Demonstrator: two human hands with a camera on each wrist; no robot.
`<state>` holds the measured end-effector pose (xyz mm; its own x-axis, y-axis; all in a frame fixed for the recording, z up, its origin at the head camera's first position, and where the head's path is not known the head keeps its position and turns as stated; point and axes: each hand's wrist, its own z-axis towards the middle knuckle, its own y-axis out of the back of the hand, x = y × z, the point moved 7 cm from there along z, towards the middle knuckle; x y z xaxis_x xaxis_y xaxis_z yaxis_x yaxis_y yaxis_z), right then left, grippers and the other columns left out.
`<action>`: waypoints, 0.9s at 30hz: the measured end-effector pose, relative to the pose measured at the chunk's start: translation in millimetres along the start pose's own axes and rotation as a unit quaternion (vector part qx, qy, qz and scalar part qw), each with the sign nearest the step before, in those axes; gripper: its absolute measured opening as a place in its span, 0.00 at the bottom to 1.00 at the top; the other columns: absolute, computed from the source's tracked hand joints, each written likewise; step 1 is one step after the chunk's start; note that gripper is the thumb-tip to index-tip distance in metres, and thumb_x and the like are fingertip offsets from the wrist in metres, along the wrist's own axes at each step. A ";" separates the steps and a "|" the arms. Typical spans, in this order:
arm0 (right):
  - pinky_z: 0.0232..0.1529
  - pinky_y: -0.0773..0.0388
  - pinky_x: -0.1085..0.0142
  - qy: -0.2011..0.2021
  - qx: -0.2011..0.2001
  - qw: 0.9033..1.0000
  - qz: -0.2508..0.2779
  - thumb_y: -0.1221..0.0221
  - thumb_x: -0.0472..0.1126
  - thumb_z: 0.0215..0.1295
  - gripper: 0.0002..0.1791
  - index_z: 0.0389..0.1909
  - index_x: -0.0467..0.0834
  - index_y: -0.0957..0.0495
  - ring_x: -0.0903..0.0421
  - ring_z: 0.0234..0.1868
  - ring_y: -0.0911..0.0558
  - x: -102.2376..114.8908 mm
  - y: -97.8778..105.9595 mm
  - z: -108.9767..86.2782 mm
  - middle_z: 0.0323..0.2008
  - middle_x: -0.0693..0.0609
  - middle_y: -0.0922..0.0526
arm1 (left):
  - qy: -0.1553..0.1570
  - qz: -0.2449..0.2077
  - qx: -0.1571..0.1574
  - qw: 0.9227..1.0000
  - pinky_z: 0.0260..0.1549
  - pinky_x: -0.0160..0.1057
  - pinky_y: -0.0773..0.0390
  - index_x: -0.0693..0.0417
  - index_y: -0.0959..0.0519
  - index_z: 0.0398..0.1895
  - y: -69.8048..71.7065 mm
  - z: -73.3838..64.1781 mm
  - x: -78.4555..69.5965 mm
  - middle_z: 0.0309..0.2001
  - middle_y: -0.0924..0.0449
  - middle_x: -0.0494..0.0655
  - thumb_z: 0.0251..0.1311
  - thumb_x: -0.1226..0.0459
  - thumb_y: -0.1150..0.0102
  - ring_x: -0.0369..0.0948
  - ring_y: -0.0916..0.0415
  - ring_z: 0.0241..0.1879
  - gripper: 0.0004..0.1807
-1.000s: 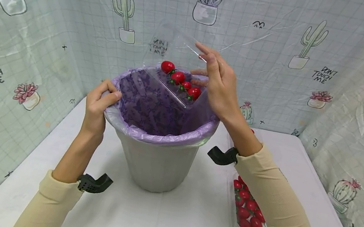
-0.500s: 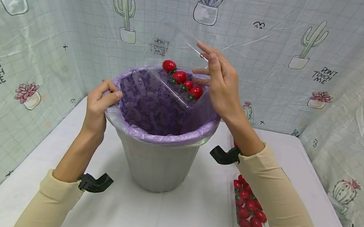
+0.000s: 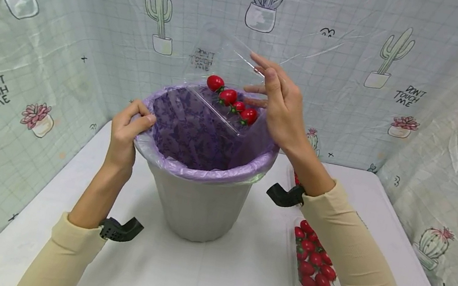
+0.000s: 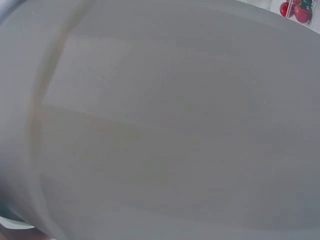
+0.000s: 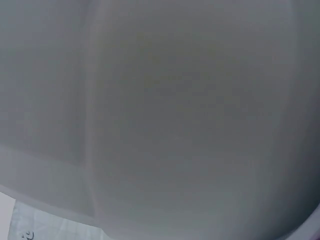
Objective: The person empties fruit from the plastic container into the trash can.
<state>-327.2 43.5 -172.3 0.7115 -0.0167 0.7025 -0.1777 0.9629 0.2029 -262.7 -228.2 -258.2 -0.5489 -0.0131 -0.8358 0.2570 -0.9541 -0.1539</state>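
Note:
A grey bin (image 3: 199, 207) stands mid-table, with a purple plastic liner (image 3: 193, 173) folded over its rim. My left hand (image 3: 123, 134) grips the left side of that rim, thumb on top of the liner. Over the bin's mouth, my right hand (image 3: 284, 109) holds a clear plastic container (image 3: 219, 114) tilted up on its side, some fingers showing through it. Several small red tomatoes (image 3: 228, 97) with green stems lie along its lower part. The bin's wall fills both the left wrist view (image 4: 165, 120) and the right wrist view (image 5: 185, 120), hiding the hands there.
On the white table (image 3: 242, 278), right of the bin, sits a clear punnet of red tomatoes (image 3: 313, 268), partly under my right forearm. Another punnet (image 3: 292, 177) shows behind that arm, mostly hidden. A cactus-print sheet (image 3: 318, 51) hangs around the table.

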 end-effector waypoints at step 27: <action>0.47 0.13 0.51 0.044 -0.002 0.999 -0.029 0.60 0.40 0.84 0.22 0.69 0.46 0.24 0.48 0.49 0.12 10.7 1.4 -3.3 0.67 0.48 0.23 | 0.004 0.009 0.001 1.000 0.27 0.34 0.38 0.49 0.30 0.20 -0.5 -1.0 -1.0 0.22 0.35 0.37 0.58 0.69 0.48 0.38 0.38 0.26 0.10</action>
<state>-317.6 45.6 -166.7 0.7770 -0.0497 0.6275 -0.1311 0.9622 0.2385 -261.5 -227.4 -257.8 -0.5379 -0.0289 -0.8425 0.2658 -0.9542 -0.1370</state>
